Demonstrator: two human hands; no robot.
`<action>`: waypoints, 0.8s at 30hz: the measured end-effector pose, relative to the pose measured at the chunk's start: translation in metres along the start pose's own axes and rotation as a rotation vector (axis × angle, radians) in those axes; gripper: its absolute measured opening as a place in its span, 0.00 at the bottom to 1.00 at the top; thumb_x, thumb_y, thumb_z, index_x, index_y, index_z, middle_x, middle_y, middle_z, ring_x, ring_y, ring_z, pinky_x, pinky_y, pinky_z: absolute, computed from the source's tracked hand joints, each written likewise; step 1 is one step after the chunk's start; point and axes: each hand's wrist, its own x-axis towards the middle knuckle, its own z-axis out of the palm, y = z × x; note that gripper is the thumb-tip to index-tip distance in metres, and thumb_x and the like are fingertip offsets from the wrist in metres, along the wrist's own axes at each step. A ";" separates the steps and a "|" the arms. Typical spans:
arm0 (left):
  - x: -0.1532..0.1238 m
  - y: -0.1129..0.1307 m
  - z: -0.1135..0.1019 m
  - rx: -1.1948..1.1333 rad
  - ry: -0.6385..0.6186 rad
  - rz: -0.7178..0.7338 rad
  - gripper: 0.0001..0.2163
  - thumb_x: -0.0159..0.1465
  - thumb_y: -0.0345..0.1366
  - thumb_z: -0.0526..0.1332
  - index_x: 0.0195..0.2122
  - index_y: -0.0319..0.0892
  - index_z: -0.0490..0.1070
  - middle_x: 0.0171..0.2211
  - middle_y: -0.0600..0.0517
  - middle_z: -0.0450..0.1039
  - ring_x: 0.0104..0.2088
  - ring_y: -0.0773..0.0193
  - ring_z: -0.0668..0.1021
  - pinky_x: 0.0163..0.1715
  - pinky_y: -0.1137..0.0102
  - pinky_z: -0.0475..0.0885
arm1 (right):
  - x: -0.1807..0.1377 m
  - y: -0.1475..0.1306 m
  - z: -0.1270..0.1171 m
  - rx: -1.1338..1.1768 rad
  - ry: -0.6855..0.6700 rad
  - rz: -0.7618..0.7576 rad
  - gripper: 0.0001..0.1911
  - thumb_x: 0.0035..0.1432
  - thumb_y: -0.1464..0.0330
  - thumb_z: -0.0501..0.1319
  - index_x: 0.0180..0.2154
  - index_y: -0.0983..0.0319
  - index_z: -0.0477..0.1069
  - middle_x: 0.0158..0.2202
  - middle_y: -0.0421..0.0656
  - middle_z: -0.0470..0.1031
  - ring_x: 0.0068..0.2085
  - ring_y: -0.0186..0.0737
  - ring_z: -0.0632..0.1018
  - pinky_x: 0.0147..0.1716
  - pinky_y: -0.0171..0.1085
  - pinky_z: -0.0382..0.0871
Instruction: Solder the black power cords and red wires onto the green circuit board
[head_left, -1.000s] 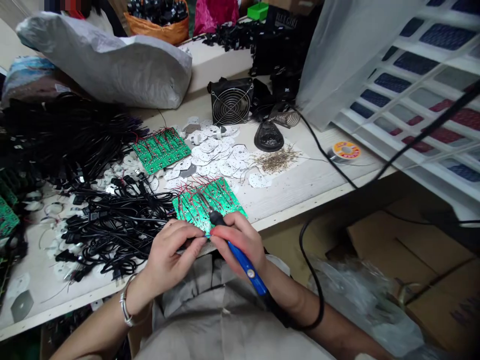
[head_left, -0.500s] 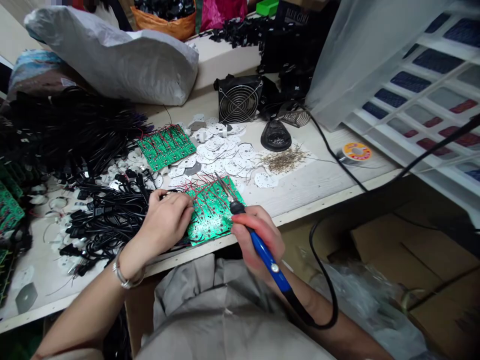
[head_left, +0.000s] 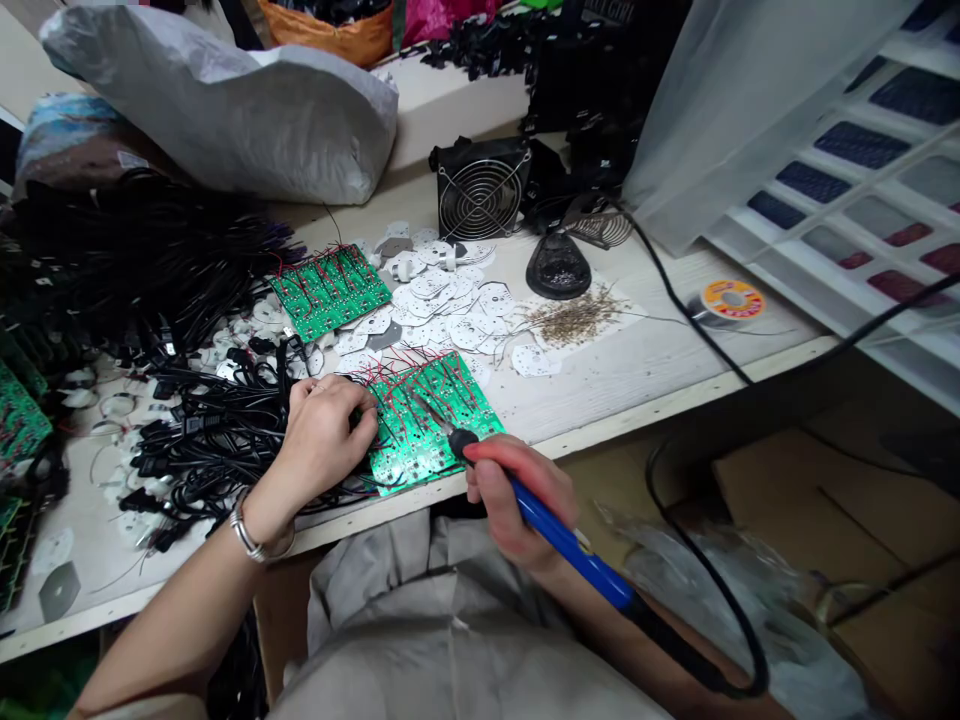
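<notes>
A green circuit board (head_left: 431, 420) with red wires lies at the bench's near edge. My right hand (head_left: 517, 500) is closed round a blue-handled soldering iron (head_left: 559, 535), whose metal tip rests on the board. My left hand (head_left: 322, 435) sits on the board's left edge beside a tangle of black cables (head_left: 202, 440), fingers curled over something I cannot make out. A metal bracelet (head_left: 251, 535) is on that wrist.
A second green board (head_left: 330, 290) lies further back among white round discs (head_left: 442, 310). Behind are a small black fan (head_left: 480, 190), an iron stand (head_left: 559, 270), a pile of wire clippings (head_left: 574, 320), a solder spool (head_left: 727, 300) and a grey bag (head_left: 225, 110).
My left hand left the right hand and moved left to the board's edge by the cables. The right hand drew back toward the bench edge, the iron's tip still over the board.
</notes>
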 end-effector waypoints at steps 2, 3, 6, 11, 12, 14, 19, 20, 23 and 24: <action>0.001 0.002 0.002 0.007 0.009 -0.028 0.05 0.58 0.33 0.56 0.26 0.43 0.68 0.33 0.51 0.78 0.40 0.56 0.75 0.46 0.57 0.59 | 0.001 -0.002 -0.001 -0.034 0.008 0.013 0.05 0.61 0.72 0.56 0.36 0.58 0.70 0.27 0.39 0.77 0.28 0.35 0.78 0.32 0.36 0.73; 0.002 0.002 0.002 0.005 0.015 -0.038 0.05 0.57 0.33 0.56 0.25 0.43 0.68 0.34 0.51 0.78 0.40 0.56 0.75 0.46 0.57 0.60 | 0.002 -0.002 -0.001 -0.049 0.007 0.009 0.05 0.61 0.72 0.56 0.35 0.58 0.70 0.26 0.39 0.77 0.28 0.35 0.79 0.31 0.36 0.73; 0.002 0.002 0.004 -0.010 0.032 -0.049 0.05 0.56 0.33 0.56 0.24 0.43 0.68 0.33 0.52 0.79 0.40 0.57 0.76 0.46 0.58 0.62 | 0.005 -0.002 0.003 -0.067 -0.005 -0.047 0.06 0.61 0.72 0.55 0.35 0.58 0.70 0.26 0.38 0.78 0.27 0.33 0.79 0.31 0.34 0.73; 0.002 0.001 0.004 -0.049 0.028 -0.048 0.05 0.55 0.32 0.57 0.23 0.43 0.68 0.33 0.53 0.79 0.39 0.58 0.76 0.45 0.61 0.66 | 0.010 0.003 0.017 -0.069 -0.042 -0.102 0.06 0.61 0.72 0.56 0.33 0.58 0.69 0.26 0.36 0.78 0.27 0.31 0.79 0.32 0.31 0.73; 0.002 0.001 0.003 -0.055 0.023 -0.052 0.05 0.55 0.32 0.57 0.23 0.43 0.68 0.33 0.53 0.79 0.39 0.58 0.76 0.45 0.62 0.66 | 0.010 0.005 0.019 -0.074 -0.051 -0.109 0.05 0.62 0.72 0.56 0.33 0.59 0.69 0.26 0.36 0.78 0.27 0.30 0.78 0.32 0.30 0.73; 0.003 0.002 0.001 -0.061 0.004 -0.061 0.05 0.55 0.32 0.57 0.23 0.43 0.69 0.33 0.53 0.79 0.39 0.59 0.76 0.46 0.62 0.67 | 0.011 0.007 0.023 -0.082 -0.067 -0.125 0.05 0.62 0.71 0.56 0.32 0.59 0.69 0.25 0.36 0.78 0.26 0.30 0.78 0.31 0.30 0.72; 0.004 0.006 -0.004 -0.039 -0.053 -0.092 0.06 0.57 0.32 0.56 0.25 0.43 0.71 0.35 0.52 0.78 0.41 0.59 0.76 0.47 0.63 0.67 | 0.011 0.012 0.026 -0.088 -0.066 -0.149 0.05 0.61 0.71 0.56 0.33 0.59 0.68 0.25 0.36 0.78 0.26 0.30 0.78 0.31 0.30 0.71; 0.005 0.007 -0.005 -0.033 -0.057 -0.098 0.06 0.57 0.32 0.56 0.25 0.43 0.71 0.35 0.51 0.78 0.40 0.59 0.76 0.47 0.63 0.67 | 0.011 0.012 0.027 -0.085 -0.068 -0.157 0.05 0.61 0.72 0.56 0.33 0.59 0.68 0.25 0.36 0.78 0.25 0.30 0.78 0.30 0.30 0.71; 0.006 0.008 -0.004 -0.015 -0.061 -0.108 0.06 0.56 0.32 0.56 0.24 0.43 0.70 0.33 0.51 0.78 0.40 0.58 0.76 0.47 0.63 0.67 | 0.012 0.012 0.027 -0.089 -0.075 -0.189 0.04 0.61 0.72 0.56 0.34 0.59 0.68 0.24 0.36 0.78 0.25 0.31 0.78 0.29 0.31 0.70; 0.006 0.008 -0.003 -0.011 -0.055 -0.111 0.06 0.56 0.32 0.56 0.24 0.42 0.70 0.33 0.51 0.78 0.40 0.58 0.76 0.47 0.63 0.67 | 0.012 0.012 0.027 -0.095 -0.079 -0.199 0.04 0.61 0.72 0.56 0.34 0.59 0.67 0.24 0.36 0.78 0.24 0.31 0.78 0.28 0.32 0.69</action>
